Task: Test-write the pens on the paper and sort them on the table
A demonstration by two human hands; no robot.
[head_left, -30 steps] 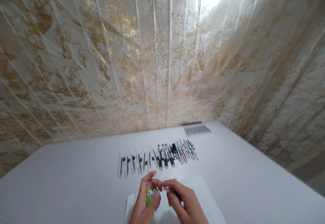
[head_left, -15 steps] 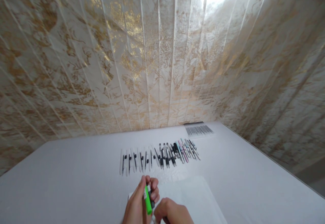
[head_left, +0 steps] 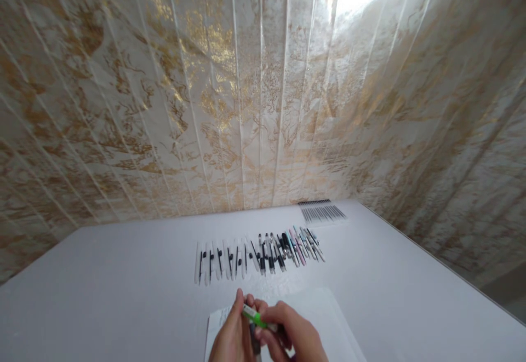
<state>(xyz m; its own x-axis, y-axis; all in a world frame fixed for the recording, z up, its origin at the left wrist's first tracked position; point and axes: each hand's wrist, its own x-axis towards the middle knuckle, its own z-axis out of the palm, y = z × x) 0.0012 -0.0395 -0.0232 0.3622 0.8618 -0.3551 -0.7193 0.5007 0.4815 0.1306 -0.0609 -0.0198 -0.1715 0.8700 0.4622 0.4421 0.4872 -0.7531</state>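
Observation:
My left hand (head_left: 233, 332) is closed at the bottom middle, its thumb against the white-labelled upper end of a bright green marker (head_left: 257, 317). My right hand (head_left: 293, 332) is closed too, thumb and fingers pinching the marker's lower part. The marker slants down to the right between the hands. Below it a dark grey pen-like piece (head_left: 254, 340) shows between my palms; its far end is hidden. Both hands are above a sheet of white paper (head_left: 324, 318) with faint writing at its left edge.
Beyond my hands lies a row of disassembled pens (head_left: 222, 260), with clear barrels, black refills and small black parts. Assembled-looking pens (head_left: 302, 246) in black, pink and pale blue lie to its right. Further back is a set of thin dark refills (head_left: 324, 212). A gold-patterned curtain (head_left: 246, 104) borders the white table (head_left: 102, 285).
The green marker has turned from nearly upright to slanting. My right hand has risen and taken hold of its lower part. The grey piece now shows lower, beneath it.

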